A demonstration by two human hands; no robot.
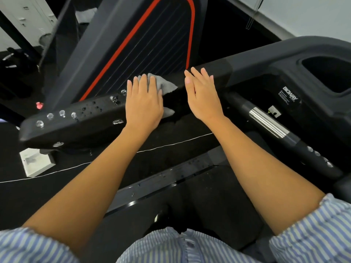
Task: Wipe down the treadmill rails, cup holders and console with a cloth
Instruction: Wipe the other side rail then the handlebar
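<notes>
A black treadmill side rail [85,118] runs from lower left to upper right, with water droplets on its left half. My left hand [145,103] lies flat on a grey cloth [164,84], pressing it onto the rail's top; corners of the cloth stick out past my fingers and below my palm. My right hand [203,95] rests flat on the same rail just to the right, fingers apart, holding nothing. The console [284,76] with a deep cup holder [330,73] sits at the upper right.
A black handlebar with a chrome grip sensor [267,123] angles down at the right. Beyond the rail stands another machine's dark panel with a red outline [140,40]. A small white block [36,162] lies on the dark floor at lower left.
</notes>
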